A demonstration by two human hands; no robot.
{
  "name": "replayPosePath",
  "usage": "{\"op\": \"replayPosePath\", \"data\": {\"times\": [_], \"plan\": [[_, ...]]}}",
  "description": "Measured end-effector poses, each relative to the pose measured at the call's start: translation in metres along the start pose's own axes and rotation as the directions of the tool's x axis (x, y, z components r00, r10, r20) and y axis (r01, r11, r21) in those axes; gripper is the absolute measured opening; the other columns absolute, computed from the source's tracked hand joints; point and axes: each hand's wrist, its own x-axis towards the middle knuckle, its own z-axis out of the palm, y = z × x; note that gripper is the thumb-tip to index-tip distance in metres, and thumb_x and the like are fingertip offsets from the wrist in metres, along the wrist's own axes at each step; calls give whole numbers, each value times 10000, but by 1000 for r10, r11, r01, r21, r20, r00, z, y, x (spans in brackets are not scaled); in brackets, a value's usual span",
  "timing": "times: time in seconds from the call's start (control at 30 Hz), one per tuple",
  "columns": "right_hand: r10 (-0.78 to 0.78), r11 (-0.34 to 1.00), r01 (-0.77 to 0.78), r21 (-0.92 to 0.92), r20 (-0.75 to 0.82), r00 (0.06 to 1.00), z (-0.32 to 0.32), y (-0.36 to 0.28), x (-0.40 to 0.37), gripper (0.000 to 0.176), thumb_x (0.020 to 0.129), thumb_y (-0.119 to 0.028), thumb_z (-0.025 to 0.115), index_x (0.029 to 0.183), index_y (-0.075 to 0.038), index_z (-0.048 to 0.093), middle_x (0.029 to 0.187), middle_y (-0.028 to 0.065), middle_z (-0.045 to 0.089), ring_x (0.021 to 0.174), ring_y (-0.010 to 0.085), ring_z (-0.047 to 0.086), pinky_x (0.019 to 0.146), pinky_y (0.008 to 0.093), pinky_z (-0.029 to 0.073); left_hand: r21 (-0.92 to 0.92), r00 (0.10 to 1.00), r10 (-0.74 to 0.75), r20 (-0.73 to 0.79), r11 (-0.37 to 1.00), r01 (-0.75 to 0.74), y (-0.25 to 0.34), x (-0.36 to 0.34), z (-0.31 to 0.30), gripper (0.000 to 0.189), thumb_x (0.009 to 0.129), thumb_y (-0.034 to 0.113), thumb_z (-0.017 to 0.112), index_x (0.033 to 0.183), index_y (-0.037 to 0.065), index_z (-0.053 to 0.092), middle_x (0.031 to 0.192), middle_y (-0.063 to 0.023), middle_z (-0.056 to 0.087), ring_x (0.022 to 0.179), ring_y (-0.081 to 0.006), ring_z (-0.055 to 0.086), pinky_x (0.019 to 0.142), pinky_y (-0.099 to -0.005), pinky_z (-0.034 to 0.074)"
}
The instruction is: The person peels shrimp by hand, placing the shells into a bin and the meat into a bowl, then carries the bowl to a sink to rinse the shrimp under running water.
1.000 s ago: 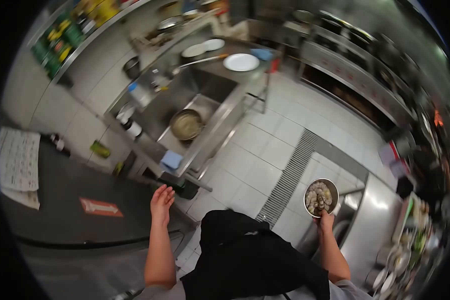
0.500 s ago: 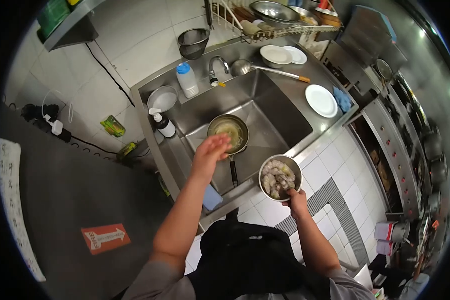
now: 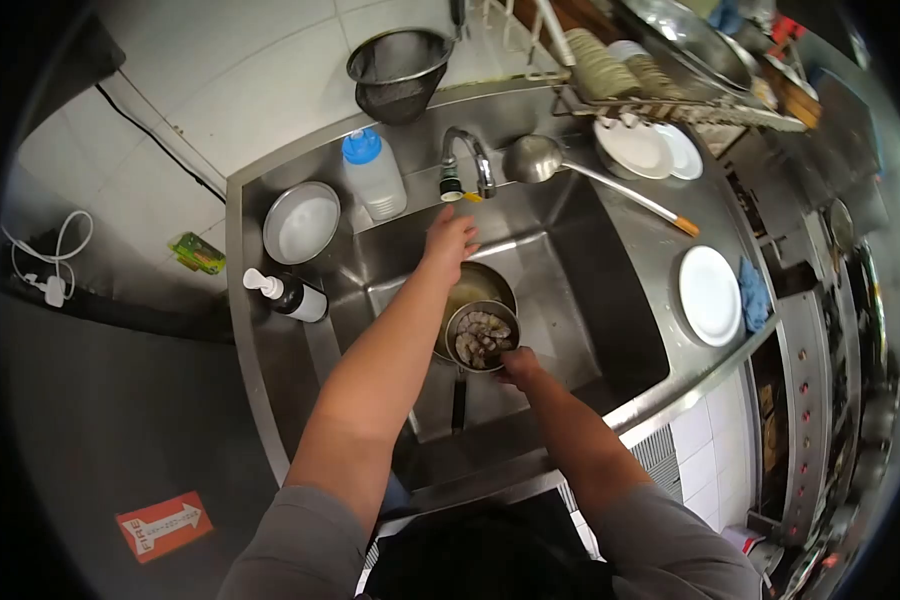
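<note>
My right hand [image 3: 519, 367] grips the rim of a small metal bowl [image 3: 454, 343] and holds it over the sink. Peeled raw shrimp [image 3: 483, 337] fill the bowl. Underneath, partly covered by it, a frying pan [image 3: 498, 281] lies in the sink, its black handle [image 3: 459, 402] pointing toward me. Reaching out in front, my left hand [image 3: 452, 240] is open and empty, fingers stretched just below the faucet [image 3: 466, 150].
The steel sink [image 3: 600, 290] surrounds both hands. On its ledges are a blue-capped bottle [image 3: 374, 180], a pump bottle [image 3: 295, 298], a metal bowl [image 3: 303, 222], a ladle [image 3: 535, 159] and white plates [image 3: 710, 297]. A strainer [image 3: 400, 70] hangs above.
My right hand has brought the bowl of shrimp from beyond the sink's front edge to over the pan. My left hand has moved forward from the pan to the faucet.
</note>
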Motion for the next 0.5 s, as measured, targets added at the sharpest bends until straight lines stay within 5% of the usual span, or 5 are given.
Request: {"op": "replayPosePath", "data": {"times": [0.13, 0.23, 0.3, 0.4, 0.5], "plan": [[63, 995, -65, 79, 23, 998, 13, 2, 12, 473, 982, -189, 652, 1403, -27, 512, 1311, 181, 633, 1198, 335, 636, 955, 524, 577, -167, 999, -47, 25, 985, 51, -10, 35, 4, 578, 983, 199, 647, 1506, 95, 424, 1469, -109, 516, 1354, -309, 520, 1112, -497, 407], [-48, 979, 27, -201, -101, 994, 21, -21, 11, 520, 1013, -259, 640, 1458, -64, 456, 1388, 155, 576, 1308, 313, 536, 992, 494, 522, -323, 975, -33, 219, 941, 104, -8, 34, -2, 517, 1002, 247, 598, 1492, 121, 490, 1460, -109, 546, 1357, -287, 494, 1136, -516, 370], [-240, 953, 216, 211, 94, 966, 30, -45, 10, 482, 1028, -296, 616, 1435, -74, 484, 1308, 127, 612, 1212, 294, 593, 952, 434, 521, -425, 948, 54, 313, 901, 89, -9, 34, 2, 419, 991, 279, 620, 1382, 134, 573, 1409, -64, 592, 1376, -260, 469, 1159, -534, 328], [-403, 870, 325, 370, 159, 901, 50, -109, -27, 402, 1049, -288, 602, 1365, -49, 536, 1175, 95, 651, 1060, 239, 654, 883, 374, 532, -539, 996, -16, 86, 840, 60, -1, 33, 29, 375, 988, 266, 432, 1276, 91, 597, 1376, -97, 634, 1392, -314, 479, 1197, -547, 264], [-463, 800, 352, 486, 128, 877, 54, -147, -49, 384, 1050, -293, 601, 1349, -59, 544, 1158, 77, 652, 1039, 213, 649, 875, 366, 532, -607, 985, 94, 145, 795, 13, 11, 19, 45, 385, 991, 281, 440, 1263, 56, 592, 1293, -89, 673, 1341, -307, 524, 1190, -541, 271]]}}
